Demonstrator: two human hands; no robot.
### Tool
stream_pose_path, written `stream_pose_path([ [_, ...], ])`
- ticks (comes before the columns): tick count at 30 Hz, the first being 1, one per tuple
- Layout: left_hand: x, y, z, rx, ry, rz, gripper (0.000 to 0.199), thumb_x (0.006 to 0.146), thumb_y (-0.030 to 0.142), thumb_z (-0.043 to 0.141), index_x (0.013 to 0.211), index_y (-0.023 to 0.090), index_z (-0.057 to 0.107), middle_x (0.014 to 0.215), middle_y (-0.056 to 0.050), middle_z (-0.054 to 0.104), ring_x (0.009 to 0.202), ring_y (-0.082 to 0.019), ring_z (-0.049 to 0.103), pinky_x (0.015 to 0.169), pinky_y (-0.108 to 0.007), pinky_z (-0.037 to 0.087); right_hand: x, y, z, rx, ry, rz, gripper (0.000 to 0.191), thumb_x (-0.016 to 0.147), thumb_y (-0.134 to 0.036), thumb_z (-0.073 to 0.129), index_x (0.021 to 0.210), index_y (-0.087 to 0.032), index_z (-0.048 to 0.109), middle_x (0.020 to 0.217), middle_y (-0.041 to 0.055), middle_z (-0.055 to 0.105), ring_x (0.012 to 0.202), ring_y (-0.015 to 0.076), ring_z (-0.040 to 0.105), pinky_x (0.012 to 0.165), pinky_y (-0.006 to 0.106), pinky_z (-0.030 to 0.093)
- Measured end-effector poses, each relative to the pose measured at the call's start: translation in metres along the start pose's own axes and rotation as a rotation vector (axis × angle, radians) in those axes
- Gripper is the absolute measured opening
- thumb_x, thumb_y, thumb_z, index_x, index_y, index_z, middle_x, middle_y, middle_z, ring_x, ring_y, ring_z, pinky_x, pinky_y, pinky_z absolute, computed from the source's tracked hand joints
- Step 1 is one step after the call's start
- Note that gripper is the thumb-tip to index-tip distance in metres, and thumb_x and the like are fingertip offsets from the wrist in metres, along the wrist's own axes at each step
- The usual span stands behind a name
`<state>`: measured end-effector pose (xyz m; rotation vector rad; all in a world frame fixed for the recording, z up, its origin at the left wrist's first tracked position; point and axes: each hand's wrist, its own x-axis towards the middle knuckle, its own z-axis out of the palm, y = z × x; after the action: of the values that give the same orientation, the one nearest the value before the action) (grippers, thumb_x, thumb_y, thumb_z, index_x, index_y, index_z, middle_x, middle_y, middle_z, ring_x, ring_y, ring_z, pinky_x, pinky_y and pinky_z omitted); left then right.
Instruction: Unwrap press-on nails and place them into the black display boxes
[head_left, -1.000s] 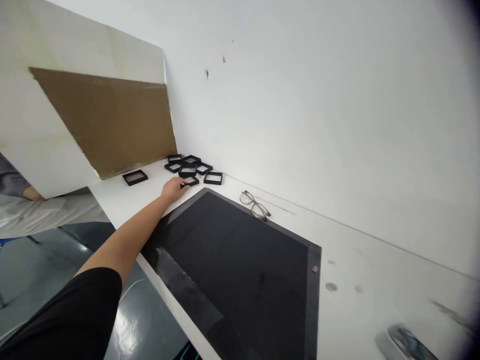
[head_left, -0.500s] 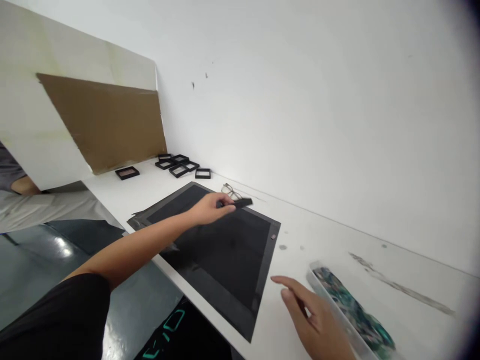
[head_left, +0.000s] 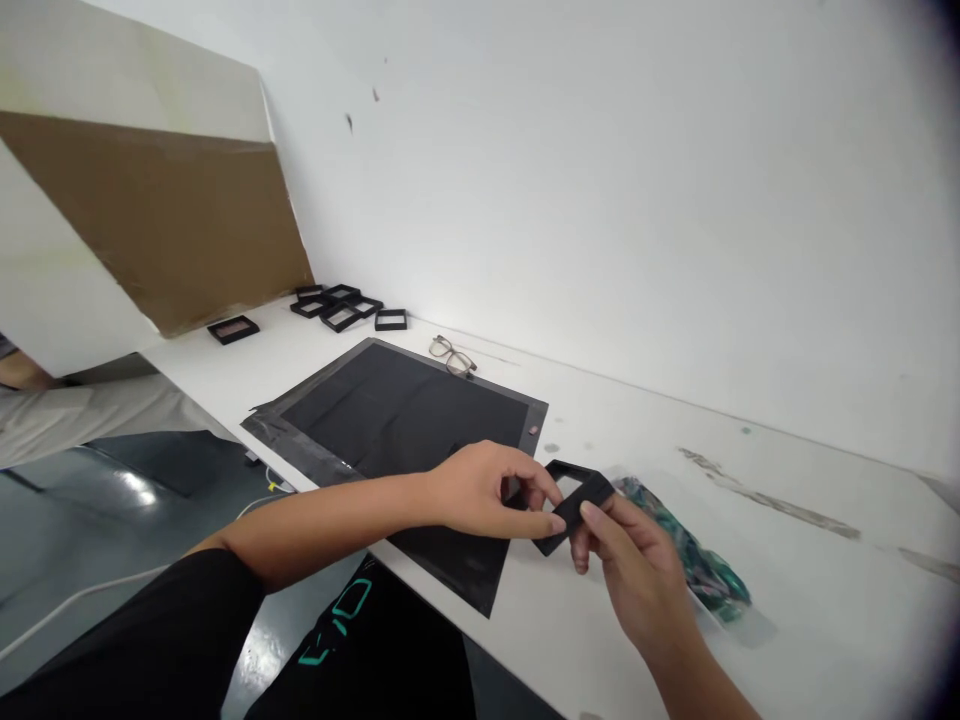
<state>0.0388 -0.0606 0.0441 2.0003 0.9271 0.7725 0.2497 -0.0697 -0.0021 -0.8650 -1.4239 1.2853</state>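
Between my two hands is a small black rectangular frame point(head_left: 595, 494) with an opening in the middle, tilted above the white table just right of the black mat. My left hand point(head_left: 491, 490) is closed on its near left side, thumb and forefinger at the rim. On the right, my right hand point(head_left: 641, 565) grips the frame's near right side, its thumb on the front. A clear tray point(head_left: 705, 610) holding a green and brown packet point(head_left: 686, 550) lies just beyond my right hand, partly hidden by it.
Eyeglasses point(head_left: 452, 355) lie behind the black mat point(head_left: 405, 410). Several black frames point(head_left: 341, 317) cluster at the far end, with another holding a reddish insert point(head_left: 233, 329) to their left. A brown board point(head_left: 165, 220) stands behind; a wall runs along the table's back.
My left hand has brought the black frame from beside the eyeglasses back towards me and to the right. My right hand, open before, has taken hold of it. The view has shifted slightly.
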Motion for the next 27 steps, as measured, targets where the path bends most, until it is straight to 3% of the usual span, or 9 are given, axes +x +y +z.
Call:
stream_pose_path([
  [2,0.004,-0.007,-0.004,0.008,0.041,0.154,0.05,0.075,0.052,0.079,0.112,0.02,0.07,0.111,-0.009,0.071,0.106,-0.02,0.066,0.1,-0.035,0.052,0.0,-0.003,0.002,0.095,-0.001,0.037,0.035,0.086,-0.048,0.071,0.069,-0.018,0.065,0.055,0.0015,0.061,0.05,0.0136,0.056,0.047,0.025,0.048],
  [4,0.007,-0.014,-0.007,0.028,0.048,0.37,0.085,0.062,0.054,0.089,0.135,0.022,0.058,0.141,-0.014,0.059,0.134,-0.029,0.054,0.12,-0.044,0.039,-0.002,-0.008,0.005,0.18,0.003,0.071,0.032,0.087,-0.048,0.07,0.072,-0.019,0.067,0.062,0.0029,0.066,0.054,0.0147,0.06,0.05,0.026,0.053],
  [6,0.008,-0.021,-0.008,0.06,-0.003,0.502,0.119,0.055,0.055,0.093,0.154,0.025,0.035,0.16,-0.016,0.039,0.147,-0.034,0.04,0.125,-0.05,0.031,-0.004,-0.013,0.008,0.237,-0.002,0.099,0.029,0.088,-0.048,0.069,0.08,-0.02,0.069,0.069,0.0035,0.07,0.057,0.0156,0.064,0.052,0.027,0.055],
  [8,0.007,-0.025,-0.006,0.086,-0.058,0.483,0.134,0.054,0.054,0.094,0.161,0.028,0.017,0.161,-0.017,0.037,0.146,-0.035,0.042,0.124,-0.051,0.032,-0.006,-0.017,0.012,0.253,-0.029,0.12,0.029,0.09,-0.049,0.067,0.088,-0.021,0.069,0.07,0.0036,0.072,0.058,0.0164,0.066,0.053,0.029,0.057],
  [13,0.0,-0.029,0.004,-0.032,-0.131,0.379,0.129,0.06,0.047,0.094,0.16,0.033,0.014,0.144,-0.015,0.055,0.125,-0.032,0.061,0.11,-0.048,0.049,-0.015,-0.015,0.02,0.179,-0.141,0.113,0.037,0.096,-0.054,0.055,0.083,-0.02,0.062,0.068,0.0044,0.073,0.056,0.0174,0.067,0.053,0.031,0.057],
  [19,-0.008,-0.026,0.012,-0.293,-0.144,0.367,0.128,0.063,0.041,0.093,0.161,0.035,0.011,0.115,-0.007,0.069,0.116,-0.027,0.065,0.105,-0.042,0.052,-0.027,-0.019,0.019,0.037,-0.19,-0.023,0.033,0.095,-0.051,0.059,0.084,-0.021,0.068,0.062,0.0014,0.066,0.057,0.0149,0.06,0.06,0.03,0.05],
  [21,-0.011,-0.023,0.012,-0.428,-0.171,0.293,0.12,0.07,0.04,0.09,0.16,0.036,0.012,0.108,-0.005,0.069,0.102,-0.022,0.068,0.097,-0.038,0.055,-0.025,-0.019,0.021,-0.15,-0.181,-0.181,0.025,0.086,-0.045,0.072,0.092,-0.021,0.071,0.069,0.002,0.067,0.062,0.016,0.06,0.064,0.032,0.048],
  [24,-0.014,-0.017,0.013,-0.561,-0.135,0.067,0.095,0.078,0.053,0.08,0.155,0.032,0.028,0.11,-0.006,0.067,0.096,-0.02,0.067,0.087,-0.035,0.057,-0.021,-0.014,0.027,-0.58,-0.174,-0.533,0.039,0.073,-0.04,0.086,0.101,-0.02,0.07,0.081,0.0051,0.072,0.071,0.0207,0.064,0.066,0.035,0.049],
  [27,-0.015,-0.014,0.014,-0.58,-0.025,-0.114,0.074,0.087,0.072,0.058,0.145,0.029,0.044,0.11,-0.007,0.065,0.1,-0.022,0.064,0.087,-0.036,0.056,-0.019,-0.005,0.033,-0.76,-0.142,-0.618,0.028,0.076,-0.024,0.082,0.101,-0.022,0.071,0.091,0.0073,0.075,0.081,0.024,0.066,0.071,0.038,0.05],
])
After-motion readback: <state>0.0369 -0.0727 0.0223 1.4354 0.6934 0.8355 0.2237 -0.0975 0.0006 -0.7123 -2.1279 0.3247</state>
